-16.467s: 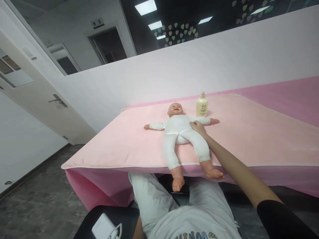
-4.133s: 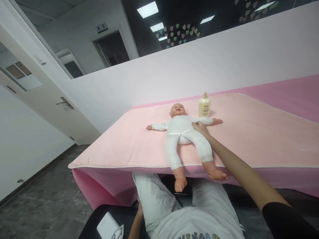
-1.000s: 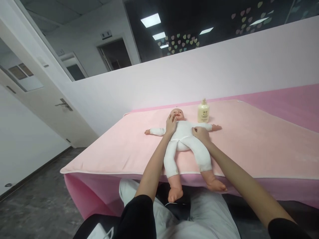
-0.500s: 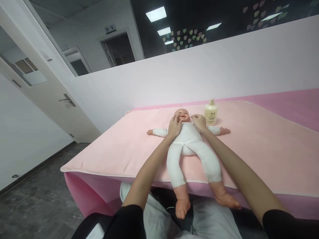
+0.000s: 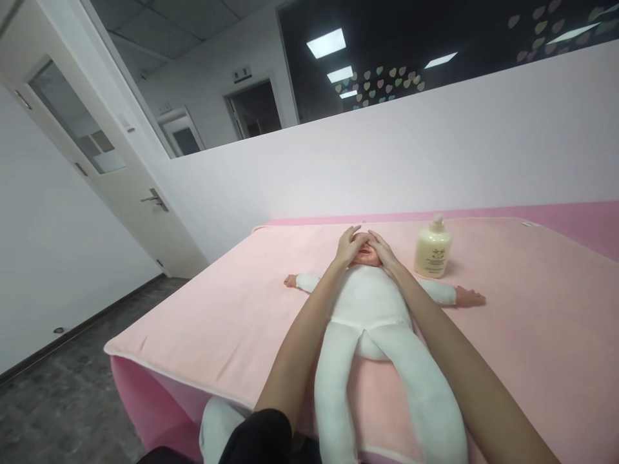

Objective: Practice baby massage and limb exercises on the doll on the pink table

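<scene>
A baby doll (image 5: 371, 298) in a white cloth suit lies on its back, arms spread and legs toward me. My left hand (image 5: 349, 245) rests on the left side of its face and forehead, fingers stretched out. On the opposite side, my right hand (image 5: 385, 250) lies against the doll's face, its fingers extended and its thumb near the middle of the forehead. Between the two hands part of the doll's face shows; its eyes are covered. Neither hand is wrapped around anything.
A pale yellow pump bottle (image 5: 432, 252) stands right of the doll's head, behind its outstretched arm. Under the doll a pink blanket (image 5: 217, 303) covers the table. A white wall with a window rises behind, and a door (image 5: 111, 148) is at the left.
Both hands have moved up from beside the doll's chin and shoulder onto its face and forehead, closer together. The view has shifted nearer to the doll.
</scene>
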